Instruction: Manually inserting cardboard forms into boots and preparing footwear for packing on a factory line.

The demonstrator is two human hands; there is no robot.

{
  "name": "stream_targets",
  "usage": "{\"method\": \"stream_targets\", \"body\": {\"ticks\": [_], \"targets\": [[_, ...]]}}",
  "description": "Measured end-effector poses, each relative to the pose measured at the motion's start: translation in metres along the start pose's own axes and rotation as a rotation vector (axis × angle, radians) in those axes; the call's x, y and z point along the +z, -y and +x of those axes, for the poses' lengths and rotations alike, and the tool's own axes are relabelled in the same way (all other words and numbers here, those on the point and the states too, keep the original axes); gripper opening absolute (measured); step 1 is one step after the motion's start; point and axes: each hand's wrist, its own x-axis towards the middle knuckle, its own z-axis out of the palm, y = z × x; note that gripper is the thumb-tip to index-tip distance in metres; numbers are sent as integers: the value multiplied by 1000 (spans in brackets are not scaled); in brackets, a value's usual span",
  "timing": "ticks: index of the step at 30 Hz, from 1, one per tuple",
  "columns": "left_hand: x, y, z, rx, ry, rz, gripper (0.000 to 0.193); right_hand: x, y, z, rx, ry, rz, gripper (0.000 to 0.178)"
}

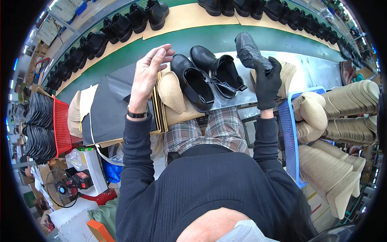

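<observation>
My left hand (147, 72), bare with a dark band at the wrist, is raised with its fingers stretched out and nothing in it. My right hand (267, 84), in a black glove, grips one end of a crumpled black wad (250, 50) that looks like paper or thin cloth. Between the hands stand two black ankle boots, a left one (192, 82) and a right one (221, 72), with their openings toward me. Beside the left boot, below my left hand, lies a beige insole-shaped piece (171, 92). A stack of beige insoles (287, 76) is partly hidden behind my right hand.
Rows of black boots (156, 15) line the green conveyor (185, 34) ahead. On my right, a blue basket (287, 133) holds several stacks of beige insoles (350, 99). At left are black sheets (109, 109), a red basket (62, 125) with dark pieces, and a fan (61, 187).
</observation>
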Motion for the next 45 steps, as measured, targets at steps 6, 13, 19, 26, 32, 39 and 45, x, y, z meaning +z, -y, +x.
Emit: {"method": "stream_targets", "body": {"ticks": [6,13,19,26,32,39,45], "targets": [[-10,4,-1,35,-5,43,39,21,-66,-18,-132,387,-621,26],[-85,0,-50,113,-358,271,34,12,-68,-9,-245,404,-470,52],[-230,16,-118,76,-1062,720,26,-14,-33,11,-184,305,-484,55],[-420,89,-228,-139,-1731,818,21,-7,11,16,-201,203,-441,48],[-448,146,-237,-231,-1746,523,21,5,44,10,-143,228,-455,49],[-431,123,-177,79,-1523,978,29,14,59,11,-186,229,-538,51],[-412,95,-127,-115,-1298,1334,49,30,69,6,-106,235,-533,50]]}}
